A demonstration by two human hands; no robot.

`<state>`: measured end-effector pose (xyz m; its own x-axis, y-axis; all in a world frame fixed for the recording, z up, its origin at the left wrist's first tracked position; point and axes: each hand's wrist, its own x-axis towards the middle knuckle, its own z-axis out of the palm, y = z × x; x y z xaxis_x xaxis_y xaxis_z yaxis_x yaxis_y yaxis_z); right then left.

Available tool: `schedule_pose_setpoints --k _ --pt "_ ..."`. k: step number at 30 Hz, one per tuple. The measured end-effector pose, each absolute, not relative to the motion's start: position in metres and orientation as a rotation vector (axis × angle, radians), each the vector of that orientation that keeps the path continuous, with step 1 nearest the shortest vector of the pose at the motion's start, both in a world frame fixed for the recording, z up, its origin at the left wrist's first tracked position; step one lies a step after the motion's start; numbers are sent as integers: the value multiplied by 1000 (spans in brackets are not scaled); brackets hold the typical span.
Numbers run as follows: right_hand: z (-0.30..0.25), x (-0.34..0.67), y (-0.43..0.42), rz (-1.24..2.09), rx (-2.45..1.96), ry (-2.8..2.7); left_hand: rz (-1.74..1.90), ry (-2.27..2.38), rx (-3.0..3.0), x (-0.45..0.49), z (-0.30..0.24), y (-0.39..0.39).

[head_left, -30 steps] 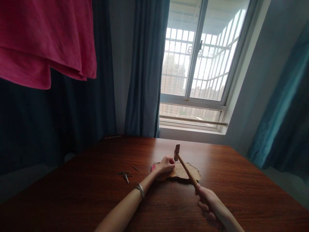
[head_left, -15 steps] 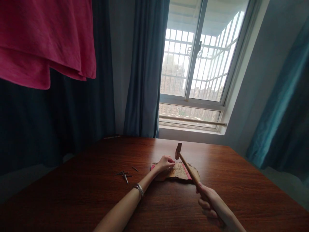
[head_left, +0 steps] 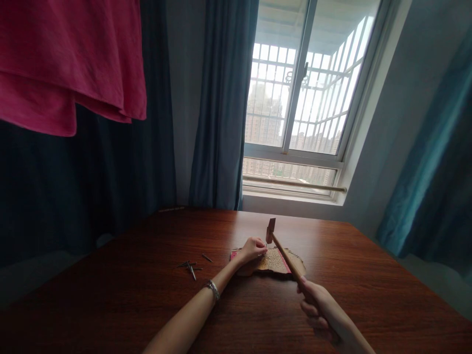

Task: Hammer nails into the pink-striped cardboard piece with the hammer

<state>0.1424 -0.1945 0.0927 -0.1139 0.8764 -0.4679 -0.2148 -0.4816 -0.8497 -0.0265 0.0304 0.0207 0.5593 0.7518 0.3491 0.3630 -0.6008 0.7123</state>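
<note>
We had a torn piece of cardboard (head_left: 273, 262) flat on the table (head_left: 254, 319), and everything else was placed around it. It was tan, ragged along the near edge and corrugated at its upper right corner, with dense dark speckles across the middle and pinkish-red patches at its left end and towards its right. Our left hand (head_left: 253, 249) lay over the left part of the cardboard, fingertips pinched narrowly on a thin nail (head_left: 266, 245) that stood roughly upright near its far edge; we could not tell whether the point had gone in. Our right hand (head_left: 319, 302), to the near right of the cardboard, had its fingers wrapped around the lower end of a hammer (head_left: 286, 256). Its straight, light-brown wooden handle slanted over the cardboard, and its flat, brownish head rose above the far edge, just beside the pinching fingers; whether it touched the nail was too small to tell. Left of the cardboard lay a loose heap of grey nails (head_left: 191, 269), crossed over one another, with a single nail (head_left: 207, 257) nearer to it. Beyond the cardboard rose a barred window (head_left: 278, 98), with a blue curtain (head_left: 223, 108) at its side.
</note>
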Motion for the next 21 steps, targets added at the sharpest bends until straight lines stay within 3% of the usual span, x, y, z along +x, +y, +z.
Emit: schedule_pose_setpoints --k 21 --pt "96 139 -198 1681 -1296 -841 885 873 2169 -25 16 32"
